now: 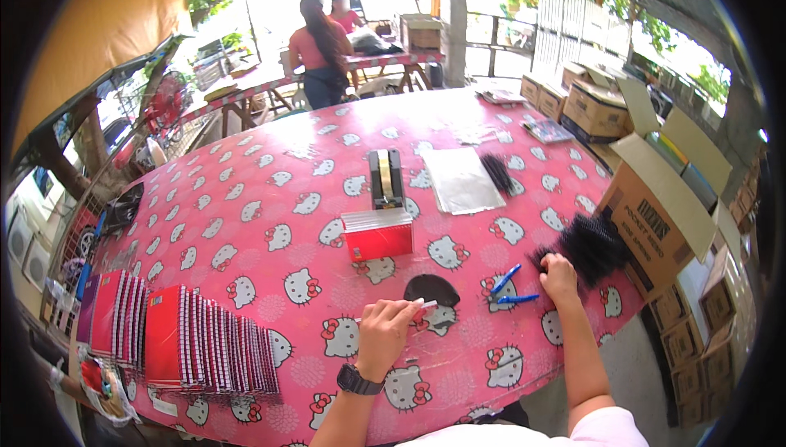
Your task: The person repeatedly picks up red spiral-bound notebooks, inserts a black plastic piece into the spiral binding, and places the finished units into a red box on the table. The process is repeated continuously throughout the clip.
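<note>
My left hand point(386, 332), with a dark watch on the wrist, is closed on a small thin notepad point(428, 306) seen nearly edge-on. Just beyond it a dark rounded pad point(432, 290) lies on the table. My right hand point(559, 277) pinches at the left edge of a heap of black spiral binding coils point(591, 246); a dark coil end pokes out by the fingertips. Between my hands lie blue-handled pliers point(508, 285). Ahead of my left hand stands a block of red-covered notepads point(378, 236).
Bound spiral notebooks point(209, 340) stand in rows at left. Behind the red block is a tape dispenser point(385, 178), beside white sheets point(463, 181) and a smaller coil bundle point(496, 173). An open carton point(655, 218) borders the table's right. Two people work at a far table point(270, 79).
</note>
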### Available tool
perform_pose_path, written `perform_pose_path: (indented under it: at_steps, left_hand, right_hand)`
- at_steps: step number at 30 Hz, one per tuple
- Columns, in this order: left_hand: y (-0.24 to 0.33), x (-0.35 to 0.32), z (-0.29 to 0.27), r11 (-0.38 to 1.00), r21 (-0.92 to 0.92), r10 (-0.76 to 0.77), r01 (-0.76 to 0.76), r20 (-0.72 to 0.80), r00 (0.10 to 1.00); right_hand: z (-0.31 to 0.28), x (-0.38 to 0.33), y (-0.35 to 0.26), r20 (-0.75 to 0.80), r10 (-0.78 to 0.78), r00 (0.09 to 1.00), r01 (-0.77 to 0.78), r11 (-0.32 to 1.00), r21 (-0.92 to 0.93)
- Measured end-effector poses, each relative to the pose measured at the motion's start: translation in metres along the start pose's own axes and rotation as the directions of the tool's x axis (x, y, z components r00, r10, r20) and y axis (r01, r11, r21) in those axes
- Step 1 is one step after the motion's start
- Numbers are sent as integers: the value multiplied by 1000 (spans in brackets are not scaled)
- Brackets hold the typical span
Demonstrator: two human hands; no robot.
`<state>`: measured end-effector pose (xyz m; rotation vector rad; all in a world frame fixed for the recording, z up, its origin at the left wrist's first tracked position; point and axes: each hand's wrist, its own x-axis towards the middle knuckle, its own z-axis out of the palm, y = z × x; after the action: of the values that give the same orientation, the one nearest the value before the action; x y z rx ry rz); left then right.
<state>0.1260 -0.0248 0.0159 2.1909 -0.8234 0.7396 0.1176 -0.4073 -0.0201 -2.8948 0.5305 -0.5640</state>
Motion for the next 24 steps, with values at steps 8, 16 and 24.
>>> perform_pose_path:
  at_steps: [8, 16, 24]
  left_hand:
    - [-10, -3, -13, 1000, 3, 13, -13, 38, 999]
    - [-20, -2, -18, 999, -33, -12, 15, 85, 996]
    - [-22, -1, -22, 996, -61, -60, 65, 85, 995]
  right_hand:
    - [-49, 12, -21, -59, 60, 996, -33, 927, 374]
    - [-87, -38, -139, 265, -372, 890, 24, 618, 786]
    - [-49, -55, -181, 186, -451, 873, 106, 548, 830]
